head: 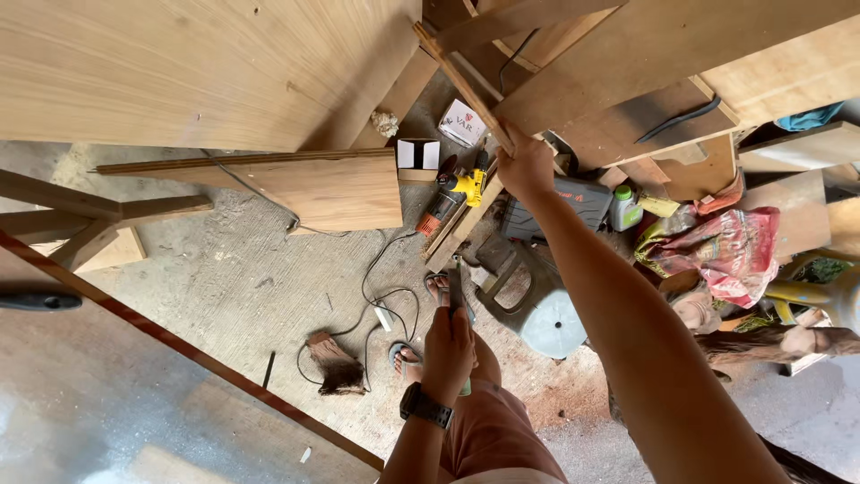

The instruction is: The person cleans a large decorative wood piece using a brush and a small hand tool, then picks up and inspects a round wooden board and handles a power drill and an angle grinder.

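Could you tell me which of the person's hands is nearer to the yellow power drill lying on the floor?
Right. The right hand grips a thin wooden strip just beside the yellow drill; the left hand, holding a slim tool, is well below it.

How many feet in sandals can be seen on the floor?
2. One foot is on the concrete just above the left hand, partly hidden by it. The other foot is lower and to the left, beside the black cable.

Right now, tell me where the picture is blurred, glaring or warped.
Head view: the board at lower left is blurred and washed by pale glare; straight planks bow near the edges from the wide lens; the floor and drill stay sharp.
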